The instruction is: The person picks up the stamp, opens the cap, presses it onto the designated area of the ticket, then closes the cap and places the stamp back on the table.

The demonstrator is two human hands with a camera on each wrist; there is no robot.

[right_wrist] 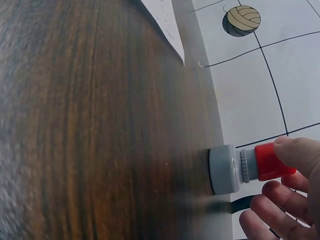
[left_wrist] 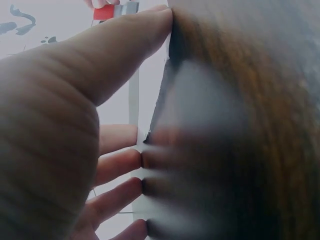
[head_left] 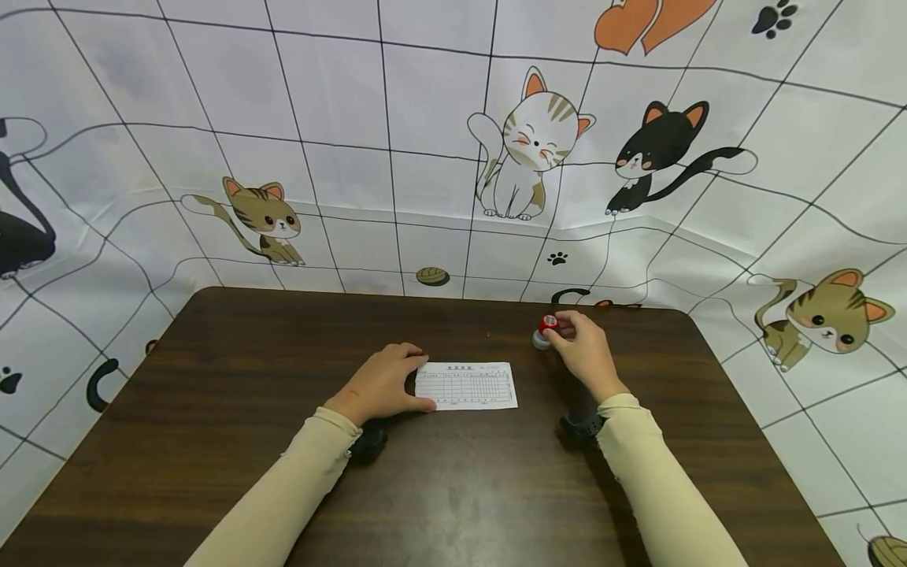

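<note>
A white printed form (head_left: pixel 466 386) with a ruled table lies flat on the brown table (head_left: pixel 453 488). My left hand (head_left: pixel 386 384) rests at its left edge, thumb at the near corner and fingers spread along the far corner. In the left wrist view the thumb (left_wrist: pixel 125 42) reaches straight along the form's edge. To the right of the form, a small round stamp with a red top and grey base (right_wrist: pixel 225 169) stands upright on the table. My right hand (head_left: pixel 583 353) pinches its red top between thumb and fingers, the other fingers loosely bent beside it.
A white cloth (head_left: pixel 340 197) with printed cats and grid lines hangs behind the table and down both sides. A dark strap (head_left: pixel 581 425) sits at the right wrist, and a dark device (head_left: pixel 368 445) at the left.
</note>
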